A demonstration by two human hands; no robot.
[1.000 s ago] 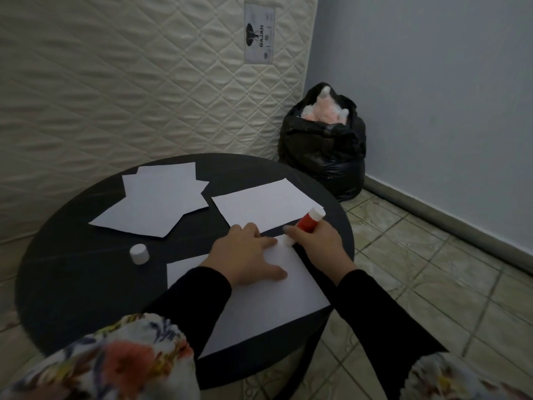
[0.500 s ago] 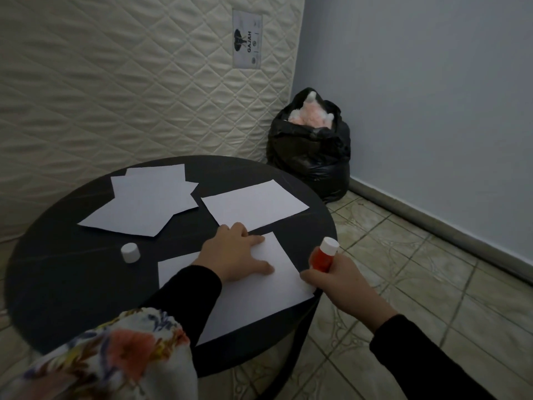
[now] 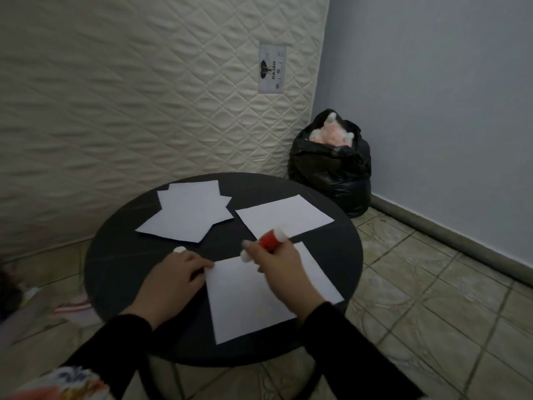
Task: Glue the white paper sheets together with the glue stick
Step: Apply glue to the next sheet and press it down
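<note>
White paper lies in three places on the round black worktop (image 3: 121, 272): a near sheet (image 3: 259, 301) under the hands, a single far sheet (image 3: 284, 217) toward the right, and a fanned pile (image 3: 190, 215) at the back left that looks like three or four overlapping sheets, though the edges are too dim to count surely. One red glue stick (image 3: 266, 241) is gripped in the right hand (image 3: 277, 264), fingers curled round its barrel; its long axis runs from lower left to upper right, the white glue end down at the near sheet's far edge and the white base pointing up and away. The left hand (image 3: 176, 278) rests with loosely bent fingers at that sheet's left edge. One small white cap (image 3: 179, 249) stands just beyond its knuckles. A label (image 3: 272, 69) on the quilted mattress (image 3: 129, 96) reads "GAJAH". One black bag (image 3: 331, 168) sits in the corner.
</note>
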